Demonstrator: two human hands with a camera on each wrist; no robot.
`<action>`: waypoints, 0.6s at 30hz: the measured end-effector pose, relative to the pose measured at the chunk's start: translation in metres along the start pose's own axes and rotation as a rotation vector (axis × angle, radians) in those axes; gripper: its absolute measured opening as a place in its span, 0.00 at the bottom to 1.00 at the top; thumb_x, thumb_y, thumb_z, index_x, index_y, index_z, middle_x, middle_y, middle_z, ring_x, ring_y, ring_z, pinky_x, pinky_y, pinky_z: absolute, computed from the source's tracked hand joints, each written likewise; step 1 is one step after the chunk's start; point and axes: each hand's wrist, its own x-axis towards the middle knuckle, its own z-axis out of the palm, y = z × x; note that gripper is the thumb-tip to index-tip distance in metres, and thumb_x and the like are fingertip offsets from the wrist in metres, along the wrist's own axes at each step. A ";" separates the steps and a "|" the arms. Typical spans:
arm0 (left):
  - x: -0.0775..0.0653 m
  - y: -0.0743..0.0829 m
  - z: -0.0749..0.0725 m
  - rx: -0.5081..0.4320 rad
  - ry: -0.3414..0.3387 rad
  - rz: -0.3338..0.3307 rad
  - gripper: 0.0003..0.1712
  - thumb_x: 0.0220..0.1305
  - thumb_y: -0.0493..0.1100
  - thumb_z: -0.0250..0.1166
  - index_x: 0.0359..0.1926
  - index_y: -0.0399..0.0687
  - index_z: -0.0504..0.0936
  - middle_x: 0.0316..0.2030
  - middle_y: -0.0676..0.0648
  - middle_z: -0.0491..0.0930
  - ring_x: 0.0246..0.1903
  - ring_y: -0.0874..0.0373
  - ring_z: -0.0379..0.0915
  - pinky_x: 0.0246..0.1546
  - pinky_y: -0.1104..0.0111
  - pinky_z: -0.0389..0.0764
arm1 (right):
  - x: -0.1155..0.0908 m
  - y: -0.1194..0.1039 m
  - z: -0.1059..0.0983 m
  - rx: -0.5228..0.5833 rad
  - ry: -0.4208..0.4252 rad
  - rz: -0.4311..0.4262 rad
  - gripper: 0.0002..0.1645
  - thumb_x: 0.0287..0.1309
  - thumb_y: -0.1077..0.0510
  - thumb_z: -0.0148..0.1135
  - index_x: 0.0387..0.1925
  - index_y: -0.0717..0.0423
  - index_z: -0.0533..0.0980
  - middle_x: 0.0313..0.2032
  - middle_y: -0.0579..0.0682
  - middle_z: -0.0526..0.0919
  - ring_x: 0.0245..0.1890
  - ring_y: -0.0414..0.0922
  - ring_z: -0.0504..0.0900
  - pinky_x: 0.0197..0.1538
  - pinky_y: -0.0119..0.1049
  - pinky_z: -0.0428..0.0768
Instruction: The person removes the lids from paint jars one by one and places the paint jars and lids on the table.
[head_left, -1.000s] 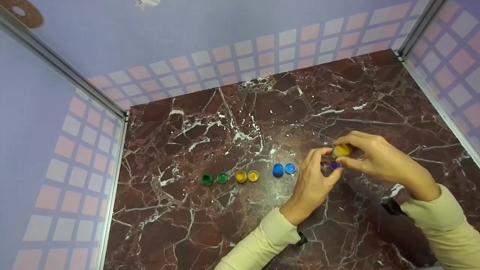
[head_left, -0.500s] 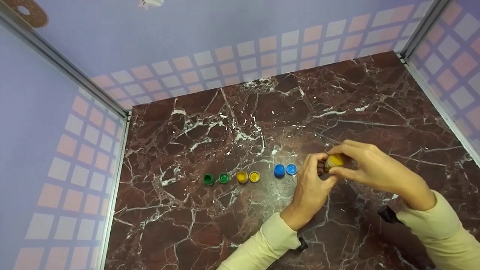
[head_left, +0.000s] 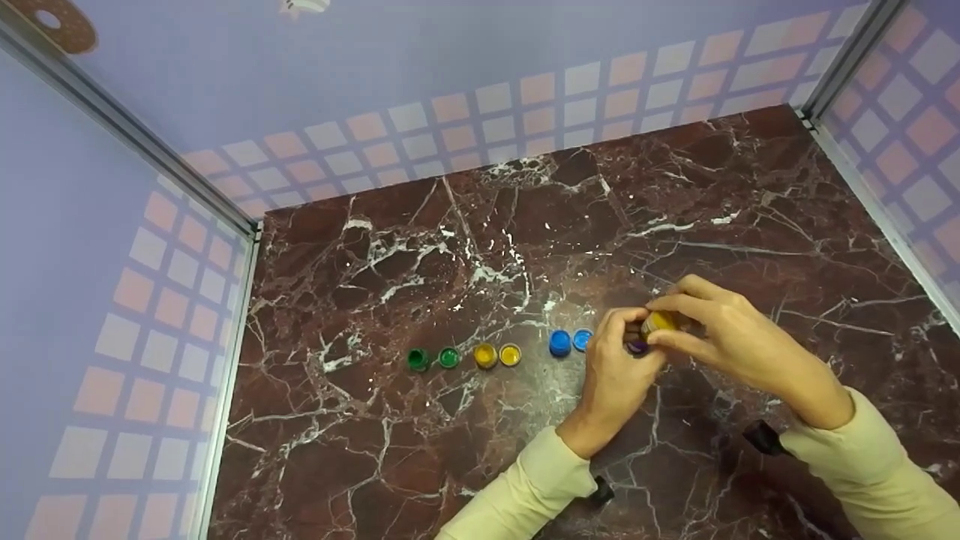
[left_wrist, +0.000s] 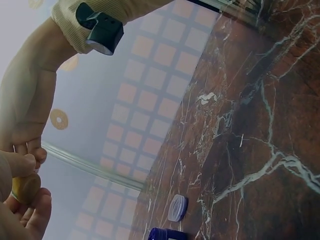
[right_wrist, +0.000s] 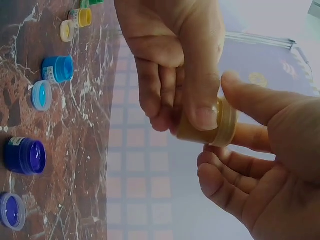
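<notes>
A small yellow paint jar [right_wrist: 199,131] with its lid [right_wrist: 228,122] on is held above the table between both hands. My left hand [head_left: 619,367] grips the jar's body, thumb across its side in the right wrist view. The thumb and fingers of my right hand [head_left: 720,330] pinch the lid end. Beneath the hands stands a dark blue-purple paint jar [right_wrist: 26,156], its lid [right_wrist: 12,211] lying beside it. In the left wrist view, fingers partly hide the yellow jar [left_wrist: 26,188].
To the left stand open paint jars with their lids beside them: green [head_left: 418,359], yellow [head_left: 485,355] and blue [head_left: 559,343]. The dark red marbled table [head_left: 360,285] is bordered by lilac walls [head_left: 480,67] with pink and white squares.
The right hand has brought the yellow jar left and slightly down, over the purple jar. The left hand has shifted slightly left and now grips the yellow jar too.
</notes>
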 end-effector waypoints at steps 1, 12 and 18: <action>0.001 0.000 -0.001 -0.027 -0.005 -0.015 0.22 0.54 0.32 0.77 0.49 0.40 0.80 0.46 0.47 0.81 0.45 0.65 0.78 0.49 0.79 0.79 | 0.001 -0.001 0.000 -0.004 0.003 -0.006 0.21 0.54 0.63 0.78 0.50 0.60 0.84 0.42 0.46 0.78 0.30 0.34 0.73 0.30 0.23 0.73; 0.003 -0.003 -0.007 -0.307 -0.080 -0.090 0.18 0.60 0.29 0.74 0.50 0.34 0.79 0.46 0.42 0.80 0.46 0.63 0.80 0.49 0.72 0.84 | 0.003 -0.006 -0.006 -0.002 -0.054 -0.122 0.25 0.53 0.69 0.77 0.55 0.58 0.84 0.52 0.48 0.80 0.41 0.38 0.77 0.40 0.24 0.76; 0.008 -0.007 -0.014 -0.407 -0.162 -0.130 0.20 0.62 0.31 0.74 0.53 0.34 0.80 0.48 0.42 0.80 0.47 0.62 0.82 0.50 0.69 0.85 | 0.006 -0.004 -0.008 0.042 -0.074 -0.205 0.35 0.44 0.79 0.75 0.56 0.58 0.84 0.56 0.50 0.82 0.53 0.46 0.77 0.54 0.21 0.72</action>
